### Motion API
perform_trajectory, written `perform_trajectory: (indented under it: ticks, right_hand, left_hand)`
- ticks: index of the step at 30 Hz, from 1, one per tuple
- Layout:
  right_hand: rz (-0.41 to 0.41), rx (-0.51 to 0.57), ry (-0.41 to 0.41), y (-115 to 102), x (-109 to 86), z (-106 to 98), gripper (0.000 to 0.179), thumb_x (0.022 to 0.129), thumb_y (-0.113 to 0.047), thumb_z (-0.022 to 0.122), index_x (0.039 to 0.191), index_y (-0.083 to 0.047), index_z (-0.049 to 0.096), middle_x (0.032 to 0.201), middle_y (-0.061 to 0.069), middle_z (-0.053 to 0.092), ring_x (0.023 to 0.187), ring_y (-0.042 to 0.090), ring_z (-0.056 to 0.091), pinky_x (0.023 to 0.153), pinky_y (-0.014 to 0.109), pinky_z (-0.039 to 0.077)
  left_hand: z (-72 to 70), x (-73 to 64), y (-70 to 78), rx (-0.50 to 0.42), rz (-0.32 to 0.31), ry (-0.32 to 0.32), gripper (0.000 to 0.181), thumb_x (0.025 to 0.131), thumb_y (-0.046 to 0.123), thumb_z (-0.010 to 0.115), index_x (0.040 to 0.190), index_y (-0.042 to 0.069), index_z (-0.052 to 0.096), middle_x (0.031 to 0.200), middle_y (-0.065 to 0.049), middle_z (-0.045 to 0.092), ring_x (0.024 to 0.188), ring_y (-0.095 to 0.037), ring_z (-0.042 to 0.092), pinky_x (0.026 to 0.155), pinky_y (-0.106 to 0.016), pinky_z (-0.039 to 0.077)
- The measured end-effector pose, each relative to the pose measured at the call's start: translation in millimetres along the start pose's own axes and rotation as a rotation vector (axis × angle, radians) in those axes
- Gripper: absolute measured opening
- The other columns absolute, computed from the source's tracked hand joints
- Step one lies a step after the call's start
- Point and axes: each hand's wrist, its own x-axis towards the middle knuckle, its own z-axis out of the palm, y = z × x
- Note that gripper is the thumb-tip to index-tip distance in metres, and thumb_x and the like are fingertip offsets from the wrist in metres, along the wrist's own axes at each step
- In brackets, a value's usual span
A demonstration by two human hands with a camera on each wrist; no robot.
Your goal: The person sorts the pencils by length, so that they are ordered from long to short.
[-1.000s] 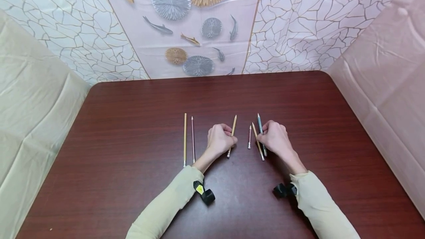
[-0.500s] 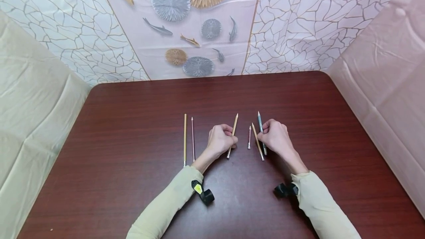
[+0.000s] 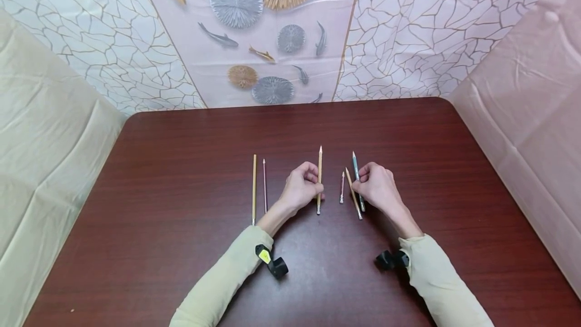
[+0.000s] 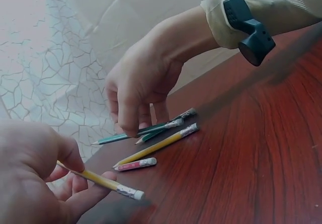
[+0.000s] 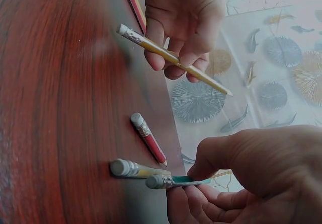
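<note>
Between thumb and fingers, my left hand [image 3: 300, 186] pinches a yellow pencil [image 3: 320, 165], raised above the table with its white eraser toward me. My right hand [image 3: 378, 185] pinches a green pencil [image 4: 108, 139], tip pointing away. A second green pencil [image 4: 189, 113] shows just behind it in the left wrist view, partly hidden by the hand. Beside the right fingers another yellow pencil [image 3: 354, 196] lies on the table. Left of that is a short red pencil [image 3: 342, 188] with a white eraser.
Further left, a long yellow pencil [image 3: 254, 191] and a long dark red pencil [image 3: 265, 185] lie side by side, their near ends close to my left forearm. The brown table [image 3: 159, 191] is bordered by patterned and plain cloth [image 3: 513, 100].
My left hand has shifted slightly away from me and turned the yellow pencil more upright in the head view. The right hand stays almost still, gripping the green pencil.
</note>
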Motion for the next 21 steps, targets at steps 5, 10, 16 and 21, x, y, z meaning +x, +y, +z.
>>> perform_trajectory:
  ticks: [5,10,16,21]
  right_hand:
    - [0.001,0.011,-0.011,-1,0.1,0,0.024,0.073,-0.008,0.066,0.094,0.004,0.063,0.08,0.011,0.067,0.074,0.028,0.063,0.069,0.038,0.05]
    - [-0.008,0.019,-0.019,0,-0.1,0,0.023,0.074,-0.009,0.066,0.093,0.003,0.063,0.08,0.01,0.067,0.075,0.027,0.063,0.069,0.035,0.049]
    - [-0.011,0.028,-0.025,0,-0.3,-1,0.022,0.075,-0.008,0.067,0.093,0.003,0.063,0.08,0.01,0.067,0.073,0.025,0.063,0.068,0.034,0.048]
    - [-0.01,0.033,-0.027,-1,0.3,-2,0.022,0.076,-0.008,0.067,0.094,0.002,0.063,0.081,0.01,0.067,0.074,0.026,0.063,0.068,0.034,0.048]
  left_hand:
    - [-7.3,-1.6,-0.1,-0.062,0.032,-0.058,0.027,0.077,-0.02,0.055,0.099,-0.005,0.052,0.079,-0.004,0.052,0.063,-0.021,0.066,0.064,-0.037,0.059]
    - [-14.6,-0.3,-2.7,-0.047,0.123,-0.094,0.024,0.081,-0.018,0.057,0.101,-0.007,0.051,0.082,-0.008,0.058,0.071,-0.024,0.068,0.069,-0.037,0.058]
    - [-20.6,3.7,-6.7,-0.006,0.256,-0.061,0.029,0.081,-0.018,0.058,0.108,-0.011,0.051,0.095,-0.025,0.062,0.074,-0.014,0.06,0.068,-0.026,0.05]
    - [-24.7,5.1,-5.7,-0.036,0.32,-0.027,0.029,0.081,-0.018,0.058,0.108,-0.01,0.051,0.093,-0.027,0.06,0.075,-0.013,0.058,0.066,-0.023,0.046]
